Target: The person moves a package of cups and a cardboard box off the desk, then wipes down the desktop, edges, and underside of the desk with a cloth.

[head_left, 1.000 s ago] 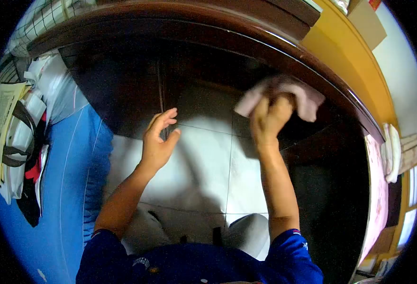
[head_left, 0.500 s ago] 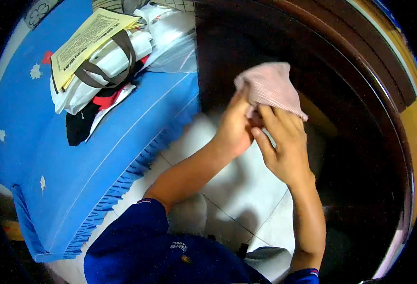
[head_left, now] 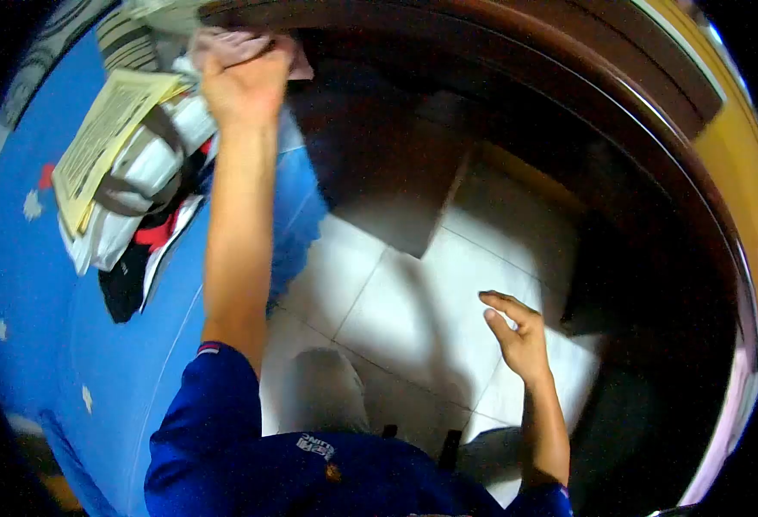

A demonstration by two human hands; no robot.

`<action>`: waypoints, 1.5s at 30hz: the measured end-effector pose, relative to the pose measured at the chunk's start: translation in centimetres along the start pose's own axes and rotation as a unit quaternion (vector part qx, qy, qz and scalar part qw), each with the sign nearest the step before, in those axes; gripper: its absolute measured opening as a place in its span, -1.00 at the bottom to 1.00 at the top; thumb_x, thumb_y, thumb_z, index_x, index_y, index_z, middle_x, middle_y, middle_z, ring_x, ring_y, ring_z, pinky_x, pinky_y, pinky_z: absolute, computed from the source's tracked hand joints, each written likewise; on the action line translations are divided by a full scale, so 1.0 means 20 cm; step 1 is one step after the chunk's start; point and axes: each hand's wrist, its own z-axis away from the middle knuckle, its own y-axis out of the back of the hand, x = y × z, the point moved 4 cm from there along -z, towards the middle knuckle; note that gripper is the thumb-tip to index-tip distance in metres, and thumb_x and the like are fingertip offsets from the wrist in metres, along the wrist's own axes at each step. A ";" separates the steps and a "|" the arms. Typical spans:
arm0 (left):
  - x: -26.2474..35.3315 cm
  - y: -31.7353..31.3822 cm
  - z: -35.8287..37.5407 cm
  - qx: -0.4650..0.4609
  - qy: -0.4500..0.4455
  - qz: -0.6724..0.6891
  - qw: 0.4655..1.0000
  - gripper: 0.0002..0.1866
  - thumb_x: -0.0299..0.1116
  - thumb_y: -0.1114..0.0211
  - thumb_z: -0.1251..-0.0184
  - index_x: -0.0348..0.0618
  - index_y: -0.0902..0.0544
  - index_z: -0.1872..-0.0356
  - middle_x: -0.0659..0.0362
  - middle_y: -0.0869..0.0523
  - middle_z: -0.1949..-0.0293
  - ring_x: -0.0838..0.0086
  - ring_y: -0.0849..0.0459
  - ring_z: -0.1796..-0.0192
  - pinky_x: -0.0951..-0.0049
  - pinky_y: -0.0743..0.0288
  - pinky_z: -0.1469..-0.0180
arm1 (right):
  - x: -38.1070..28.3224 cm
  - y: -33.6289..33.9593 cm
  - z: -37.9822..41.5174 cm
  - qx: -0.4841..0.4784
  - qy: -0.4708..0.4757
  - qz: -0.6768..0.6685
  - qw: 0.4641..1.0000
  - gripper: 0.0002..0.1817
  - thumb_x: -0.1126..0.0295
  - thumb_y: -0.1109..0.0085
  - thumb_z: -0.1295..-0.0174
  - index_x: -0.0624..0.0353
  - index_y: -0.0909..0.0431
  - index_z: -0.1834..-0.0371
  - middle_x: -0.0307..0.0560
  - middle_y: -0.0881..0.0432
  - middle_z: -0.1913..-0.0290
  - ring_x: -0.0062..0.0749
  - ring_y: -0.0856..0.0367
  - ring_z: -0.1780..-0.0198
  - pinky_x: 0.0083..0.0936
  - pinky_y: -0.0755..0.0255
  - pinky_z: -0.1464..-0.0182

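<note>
A pink cloth point(head_left: 250, 47) is being pressed against the dark wooden frame point(head_left: 482, 52) by the clenched left hand point(head_left: 243, 82) (above the bed point(head_left: 34, 284)); the right hand point(head_left: 517, 332) is hanging empty, loosely curled. Firm, even pressure is best kept.

Pink cloth point(head_left: 241, 43), blue bedsheet point(head_left: 34, 284), white floor tiles point(head_left: 405, 293).

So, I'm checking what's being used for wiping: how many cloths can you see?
1. A pink cloth is under the left hand, pressed against the dark wooden edge at the top. The right hand is empty over the tiled floor. Others may be hidden in the pile on the blue bed.
</note>
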 end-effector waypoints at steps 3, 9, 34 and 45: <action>-0.10 -0.09 0.07 -0.012 0.034 0.011 0.999 -0.70 -0.25 0.06 -0.41 -0.14 -0.54 0.03 0.05 -0.64 0.06 0.14 -0.49 -0.16 -0.14 -0.20 -0.37 | 0.04 0.07 0.05 -0.004 -0.001 -0.005 1.000 -0.73 0.40 -0.20 -0.35 0.24 -0.67 -0.05 0.08 -0.71 -0.06 -0.18 -0.66 -0.12 -0.41 -0.46 -0.20; -0.45 -0.28 0.28 -0.165 0.127 0.092 0.974 -0.56 -0.19 0.12 -0.57 -0.25 -0.39 -0.27 -0.03 -0.43 -0.33 0.11 -0.32 -0.35 -0.03 -0.14 -0.42 | 0.15 0.19 0.14 0.023 0.009 -0.011 1.000 -0.73 0.35 -0.21 -0.36 0.18 -0.67 -0.06 0.11 -0.69 -0.08 -0.08 -0.65 -0.14 -0.36 -0.47 -0.21; -2.78 -1.82 1.59 -0.028 0.430 0.155 0.889 -0.76 -0.36 0.02 -0.51 -0.31 -0.56 0.21 0.01 -0.64 0.06 0.23 -0.52 -0.16 0.04 -0.21 -0.46 | 0.78 0.99 0.74 0.286 -0.060 -0.406 0.866 -0.73 0.39 -0.17 -0.42 0.25 -0.64 -0.09 -0.14 -0.68 -0.03 -0.50 -0.60 -0.02 -0.48 -0.49 -0.09; -3.35 -2.01 1.75 -0.352 0.494 -0.187 0.773 -0.67 -0.22 -0.10 -0.49 -0.19 -0.66 -0.06 0.16 -0.71 -0.03 0.43 -0.63 -0.10 0.25 -0.44 -0.24 | 0.65 2.01 0.88 0.492 0.298 -0.427 0.697 -0.33 -0.04 0.29 -0.57 0.09 0.08 -0.58 0.07 -0.19 -0.50 -0.15 -0.22 -0.49 -0.11 -0.14 -0.45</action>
